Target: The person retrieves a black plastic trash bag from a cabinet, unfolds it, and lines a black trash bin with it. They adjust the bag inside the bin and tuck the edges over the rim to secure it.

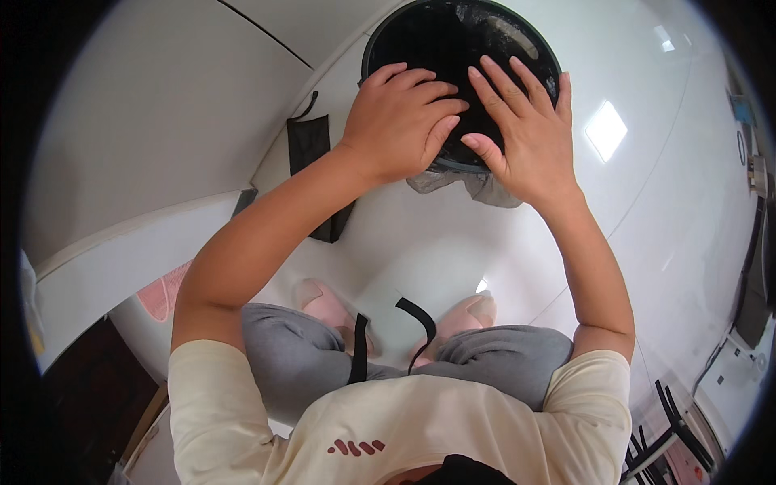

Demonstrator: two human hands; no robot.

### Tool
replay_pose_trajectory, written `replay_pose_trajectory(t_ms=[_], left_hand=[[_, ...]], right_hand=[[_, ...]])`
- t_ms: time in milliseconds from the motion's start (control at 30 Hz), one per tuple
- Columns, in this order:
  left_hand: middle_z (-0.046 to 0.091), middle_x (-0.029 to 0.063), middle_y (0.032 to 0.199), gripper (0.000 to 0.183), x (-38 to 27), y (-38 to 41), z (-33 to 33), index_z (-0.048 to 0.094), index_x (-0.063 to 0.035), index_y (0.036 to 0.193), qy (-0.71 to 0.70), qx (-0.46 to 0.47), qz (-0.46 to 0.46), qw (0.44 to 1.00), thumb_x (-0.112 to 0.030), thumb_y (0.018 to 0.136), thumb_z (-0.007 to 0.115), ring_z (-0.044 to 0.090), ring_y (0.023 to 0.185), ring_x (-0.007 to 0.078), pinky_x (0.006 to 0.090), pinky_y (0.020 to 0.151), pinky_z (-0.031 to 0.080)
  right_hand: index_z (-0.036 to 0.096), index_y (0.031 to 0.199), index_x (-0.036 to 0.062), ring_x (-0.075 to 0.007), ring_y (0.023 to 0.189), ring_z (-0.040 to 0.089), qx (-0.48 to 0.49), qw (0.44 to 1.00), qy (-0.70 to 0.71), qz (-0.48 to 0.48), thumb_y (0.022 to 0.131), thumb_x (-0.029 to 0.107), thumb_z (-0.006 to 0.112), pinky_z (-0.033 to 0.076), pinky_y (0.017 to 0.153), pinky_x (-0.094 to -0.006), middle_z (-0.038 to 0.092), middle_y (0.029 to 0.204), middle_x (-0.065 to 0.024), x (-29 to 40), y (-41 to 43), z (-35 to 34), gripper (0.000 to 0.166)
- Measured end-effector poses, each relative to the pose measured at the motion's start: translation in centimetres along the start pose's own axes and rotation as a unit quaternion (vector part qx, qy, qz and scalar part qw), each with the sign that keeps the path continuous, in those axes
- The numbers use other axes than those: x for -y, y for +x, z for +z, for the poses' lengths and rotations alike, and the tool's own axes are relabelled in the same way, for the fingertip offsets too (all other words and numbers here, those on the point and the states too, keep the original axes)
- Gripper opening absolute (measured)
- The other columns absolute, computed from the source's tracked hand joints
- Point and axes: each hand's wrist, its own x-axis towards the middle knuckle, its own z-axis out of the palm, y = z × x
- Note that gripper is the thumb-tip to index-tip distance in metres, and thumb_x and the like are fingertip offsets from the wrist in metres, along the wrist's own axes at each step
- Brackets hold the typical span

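A round black trash bin (418, 36) lined with a dark plastic bag stands on the floor before me. My left hand (403, 121) is over the bin's near left part, palm down, its fingers slightly apart and nothing seen in them. On the right, my right hand (527, 124) spreads its fingers above the bin's near right part, also with nothing seen in it. Beneath both hands, the crumpled edge of the plastic bag (451, 183) hangs outside the bin's near rim. What lies under the palms is hidden. A pale shiny piece shows inside the bin near its far right wall.
A black fabric strip or pouch (309, 145) lies on the glossy white floor left of the bin. A grey panel (151, 121) rises at the left. My feet in pink shoes are below. A rack with black bars (673, 424) stands at the lower right.
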Motion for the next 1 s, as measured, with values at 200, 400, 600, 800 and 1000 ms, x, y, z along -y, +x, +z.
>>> replay_pose_trajectory(t_ms=[200,400,600,800,1000], left_hand=[[0.053,0.0056,0.127,0.034,0.8,-0.9,-0.8,0.057,-0.0165,0.121,-0.057,-0.064,0.047,0.995,-0.027,0.090,0.049,0.045,0.120,0.0269,0.0439,0.103,0.031],[0.051,0.0116,0.121,0.037,9.0,-9.0,-3.5,0.051,-0.0095,0.124,-0.155,-0.024,-0.155,0.975,-0.025,0.090,0.055,0.045,0.117,0.0286,0.0413,0.096,0.040],[0.032,0.0194,0.135,0.072,10.4,-26.6,4.1,0.044,-0.0218,0.133,-0.178,0.281,-0.365,0.870,-0.035,0.071,0.077,0.040,0.120,0.0417,0.0438,0.099,0.040],[0.025,0.0146,0.141,0.088,7.3,-28.3,6.1,0.040,-0.0336,0.135,-0.092,0.370,-0.243,0.892,-0.021,0.060,0.083,0.031,0.125,0.0439,0.0470,0.100,0.041],[0.034,0.0101,0.134,0.071,9.2,-30.5,9.6,0.051,-0.0253,0.121,-0.063,0.345,-0.190,0.917,-0.008,0.058,0.077,0.038,0.116,0.0405,0.0445,0.089,0.049]], right_hand=[[0.046,0.135,0.0216,-0.0297,0.133,0.029,-0.072,0.996,0.045,0.011,0.085,0.053,0.051,0.010,0.107,-0.0602,0.036,0.144,-0.0037,-0.2,-0.3,0.2,0.059],[0.027,0.144,0.0121,-0.0335,0.139,0.014,-0.139,0.894,0.343,0.252,0.093,0.050,0.044,0.021,0.111,-0.0422,0.009,0.150,-0.0183,-0.2,-1.6,2.5,0.065],[0.034,0.140,0.0118,-0.0325,0.138,0.016,-0.155,0.903,0.339,0.215,0.094,0.049,0.043,0.022,0.110,-0.0417,0.013,0.148,-0.0182,3.2,1.7,2.9,0.059],[0.039,0.135,0.0089,-0.0332,0.136,0.022,-0.147,0.907,0.352,0.178,0.094,0.048,0.044,0.027,0.107,-0.0407,0.018,0.146,-0.0189,4.8,3.2,5.0,0.057],[0.039,0.135,0.0077,-0.0343,0.135,0.025,-0.107,0.898,0.391,0.169,0.093,0.053,0.043,0.028,0.107,-0.0421,0.022,0.145,-0.0199,5.7,6.6,8.5,0.062]])
